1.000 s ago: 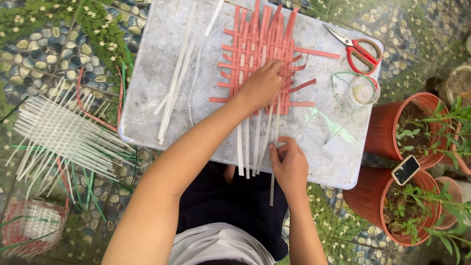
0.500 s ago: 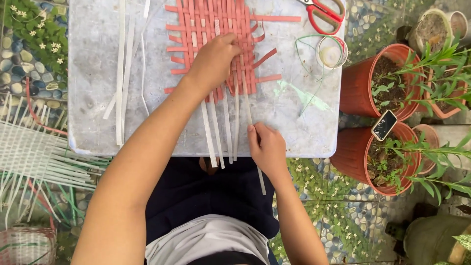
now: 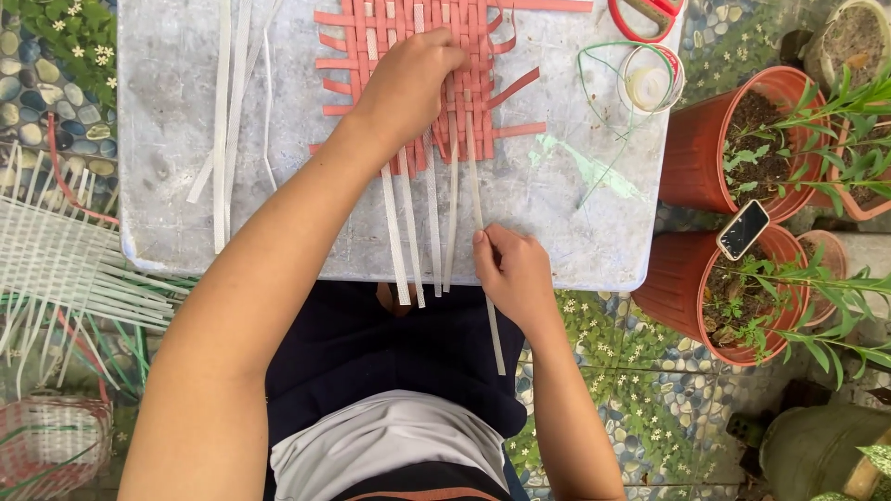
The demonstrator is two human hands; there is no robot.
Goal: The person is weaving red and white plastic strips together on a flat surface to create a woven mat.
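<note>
At the top centre of the frame the left hand (image 3: 408,79) presses flat, fingers together, on the red woven mat (image 3: 464,56), while below it the right hand (image 3: 510,274) pinches a white strip (image 3: 475,186) at the grey table (image 3: 167,139) edge.

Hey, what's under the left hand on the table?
The left hand presses on a woven mat of red and white strips lying on the grey table. The weave directly beneath the palm is covered.

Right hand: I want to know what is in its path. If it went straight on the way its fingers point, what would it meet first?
The right hand points up the white strip it pinches, so it would probably first reach the red woven mat.
</note>
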